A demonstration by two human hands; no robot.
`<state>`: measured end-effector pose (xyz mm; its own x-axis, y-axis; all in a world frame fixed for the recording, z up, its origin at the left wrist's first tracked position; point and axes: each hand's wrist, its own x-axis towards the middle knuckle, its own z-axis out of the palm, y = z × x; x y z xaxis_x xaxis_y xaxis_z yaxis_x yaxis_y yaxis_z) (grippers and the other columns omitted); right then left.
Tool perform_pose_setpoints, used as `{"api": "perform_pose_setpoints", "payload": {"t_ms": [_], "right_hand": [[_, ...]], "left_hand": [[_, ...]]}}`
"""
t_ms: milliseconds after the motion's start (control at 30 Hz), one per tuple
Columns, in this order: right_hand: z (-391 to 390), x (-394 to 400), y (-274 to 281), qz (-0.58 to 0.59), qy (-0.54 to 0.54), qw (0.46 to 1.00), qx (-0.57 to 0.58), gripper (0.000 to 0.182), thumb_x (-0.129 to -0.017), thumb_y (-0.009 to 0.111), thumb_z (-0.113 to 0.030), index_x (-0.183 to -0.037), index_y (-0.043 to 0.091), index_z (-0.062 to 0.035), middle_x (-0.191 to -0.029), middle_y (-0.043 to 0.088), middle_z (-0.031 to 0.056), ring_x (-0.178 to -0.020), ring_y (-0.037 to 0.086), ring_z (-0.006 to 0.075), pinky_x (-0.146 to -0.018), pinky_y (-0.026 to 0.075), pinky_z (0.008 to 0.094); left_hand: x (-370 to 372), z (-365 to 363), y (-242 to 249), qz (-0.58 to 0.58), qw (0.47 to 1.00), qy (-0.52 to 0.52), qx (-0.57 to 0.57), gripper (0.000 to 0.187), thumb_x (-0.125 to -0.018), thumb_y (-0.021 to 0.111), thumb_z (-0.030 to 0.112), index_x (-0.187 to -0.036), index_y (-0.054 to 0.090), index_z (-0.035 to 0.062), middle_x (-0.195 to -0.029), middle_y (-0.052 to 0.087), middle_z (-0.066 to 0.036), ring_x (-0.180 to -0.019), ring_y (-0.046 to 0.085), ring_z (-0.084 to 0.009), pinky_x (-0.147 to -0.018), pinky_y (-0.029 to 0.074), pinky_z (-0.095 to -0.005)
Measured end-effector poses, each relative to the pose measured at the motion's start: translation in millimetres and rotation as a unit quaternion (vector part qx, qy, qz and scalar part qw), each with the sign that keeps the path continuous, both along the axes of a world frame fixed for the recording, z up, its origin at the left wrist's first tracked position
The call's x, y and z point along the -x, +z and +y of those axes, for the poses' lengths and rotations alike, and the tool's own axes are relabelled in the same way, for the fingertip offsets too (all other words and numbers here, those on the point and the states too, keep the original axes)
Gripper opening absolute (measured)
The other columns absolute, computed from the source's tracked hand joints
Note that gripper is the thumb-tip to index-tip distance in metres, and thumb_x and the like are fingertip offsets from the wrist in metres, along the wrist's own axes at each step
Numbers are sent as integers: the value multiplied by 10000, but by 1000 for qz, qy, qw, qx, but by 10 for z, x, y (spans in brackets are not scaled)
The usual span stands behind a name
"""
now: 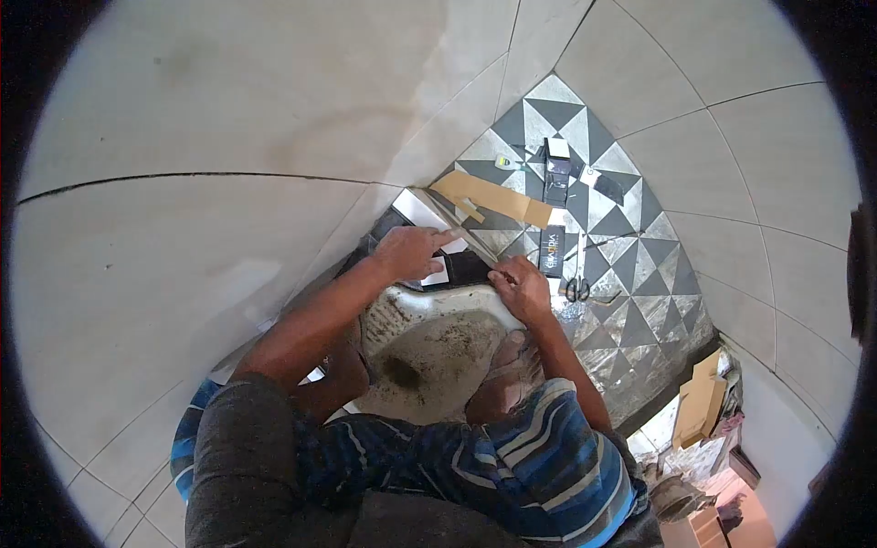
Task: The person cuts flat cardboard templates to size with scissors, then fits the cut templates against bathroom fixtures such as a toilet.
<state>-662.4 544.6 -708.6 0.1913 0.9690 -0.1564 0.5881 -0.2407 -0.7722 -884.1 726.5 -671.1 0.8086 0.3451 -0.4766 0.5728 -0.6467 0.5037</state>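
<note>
A soiled squat toilet pan (pixel 429 352) lies between my feet. Along its front edge, black and white patterned tile pieces (pixel 469 268) meet a thin light strip (pixel 477 247) that runs diagonally toward the wall. My left hand (pixel 413 253) lies over these pieces, its index finger stretched toward the strip and its other fingers apart. At the strip's near end, my right hand (pixel 521 285) has its fingers curled together, low against the edge. Whatever those fingers pinch is hidden. A white tile piece (pixel 420 208) shows beyond my left hand.
Brown cardboard (pixel 498 196) lies ahead on the patterned floor (pixel 603 301). Near it are a black box (pixel 552 250), a dark box with a white end (pixel 556 173) and black-handled scissors (pixel 577 289). Tiled walls (pixel 228 100) close in both sides. Cardboard scraps (pixel 699 402) sit beyond the step.
</note>
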Motion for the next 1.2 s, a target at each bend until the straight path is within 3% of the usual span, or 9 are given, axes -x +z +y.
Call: {"api": "perform_pose_setpoints", "payload": {"t_ms": [67, 133, 333, 467, 633, 800, 900, 1000, 1200], "right_hand": [[-10, -7, -22, -3, 1, 1000, -13, 166, -899, 791, -189, -997, 761, -59, -890, 682, 107, -797, 688, 298, -723, 546, 410], [14, -30, 43, 27, 15, 995, 99, 283, -944, 740, -313, -1116, 758, -88, -1102, 697, 174, -1019, 687, 392, -875, 548, 493], [157, -7, 27, 52, 8, 993, 108, 379, -984, 686, -349, -1269, 692, -99, -1094, 684, 167, -1042, 683, 376, -905, 548, 485], [372, 71, 147, 35, 31, 997, 55, 332, -945, 754, -259, -1229, 714, -91, -950, 677, 128, -849, 701, 301, -779, 565, 418], [513, 207, 30, -30, 71, 997, -12, 389, -949, 740, -290, -1287, 695, -101, -1080, 678, 140, -1061, 678, 353, -915, 554, 470], [576, 350, 6, -50, 54, 997, -15, 362, -954, 716, -315, -1242, 699, -96, -1108, 675, 160, -1085, 661, 374, -930, 547, 498], [626, 402, 70, -48, 44, 998, 23, 328, -959, 698, -333, -1173, 707, -85, -1117, 668, 183, -1083, 647, 396, -923, 540, 516], [662, 479, 1, -40, 17, 999, 17, 301, -951, 710, -344, -1071, 717, -68, -1113, 678, 180, -1088, 649, 393, -903, 538, 522], [755, 455, 104, -66, 28, 996, 53, 301, -949, 720, -342, -1035, 689, -55, -1093, 686, 197, -1058, 665, 397, -892, 541, 529]], "left_hand": [[-21, 39, 19, 0, 1000, -6, -1, 828, -893, 739, 293, -1628, 364, 230, -1166, 716, -189, -1079, 699, -392, -941, 560, -522], [-42, 67, 35, 4, 1000, -22, -6, 782, -902, 732, 300, -1609, 407, 225, -1181, 716, -180, -1071, 702, -387, -946, 555, -523], [-64, 71, 8, 40, 999, -20, 10, 765, -917, 719, 315, -1609, 410, 213, -1187, 711, -193, -1100, 685, -389, -971, 539, -517], [-78, 71, 69, 29, 999, -22, 13, 783, -930, 714, 317, -1626, 370, 214, -1181, 709, -202, -1104, 681, -387, -969, 537, -516], [29, 21, 432, 61, 984, 156, 65, 756, -953, 710, 323, -1607, 377, 145, -1253, 702, -201, -1154, 670, -420, -985, 536, -512], [772, -128, 724, 107, 993, 53, -3, 754, -956, 706, 334, -1594, 353, 143, -1278, 668, -225, -1160, 669, -416, -991, 533, -517], [1126, -225, 968, 245, 969, 24, 2, 790, -932, 735, 442, -1567, 390, 127, -1229, 687, -254, -1163, 671, -451, -1007, 528, -557], [1328, -279, 1590, 277, 955, 10, 108, 725, -951, 712, 481, -1523, 450, 120, -1237, 689, -256, -1202, 652, -449, -1021, 521, -552], [2229, -711, 1725, 216, 923, 256, 187, 459, -957, 730, 362, -1289, 657, 54, -1013, 734, -162, -1003, 720, -350, -897, 568, -488]]}}
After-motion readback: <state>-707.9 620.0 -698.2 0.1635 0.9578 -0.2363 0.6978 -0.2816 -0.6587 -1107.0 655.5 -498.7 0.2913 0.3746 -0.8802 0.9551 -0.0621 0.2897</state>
